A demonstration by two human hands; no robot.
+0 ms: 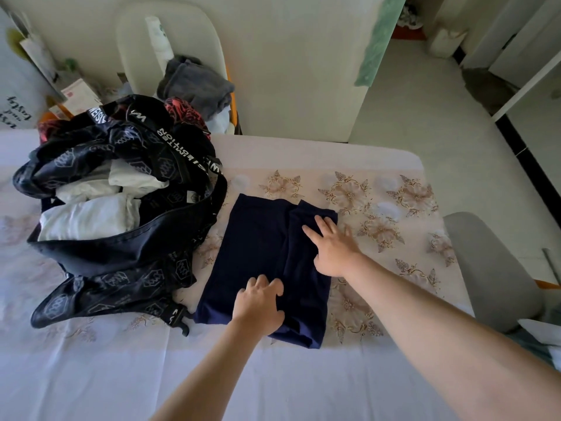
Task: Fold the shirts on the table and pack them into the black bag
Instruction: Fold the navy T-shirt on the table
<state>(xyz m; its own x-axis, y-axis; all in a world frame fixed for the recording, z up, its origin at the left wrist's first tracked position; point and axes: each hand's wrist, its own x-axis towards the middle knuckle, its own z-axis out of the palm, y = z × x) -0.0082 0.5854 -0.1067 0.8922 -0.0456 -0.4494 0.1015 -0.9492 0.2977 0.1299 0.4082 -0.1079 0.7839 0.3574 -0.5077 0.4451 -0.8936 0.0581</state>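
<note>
Left hand (258, 305) gripping navy shirt (255, 238), right hand (334, 249) flat; alongside, black bag (121, 256) lettered "LIMITED EDITION".

A dark navy cloth shirt (258, 253) lies flat near the middle of the table (273, 390), partly folded into a long rectangle that runs from the near edge toward the far edge. Its right side is turned in over the middle as a narrower strip. Just beside its left edge a black fabric bag with a pale printed pattern and white-lettered straps (121, 256) slumps open toward the far left corner. Folded white shirts (88, 220) are stacked inside it.
</note>
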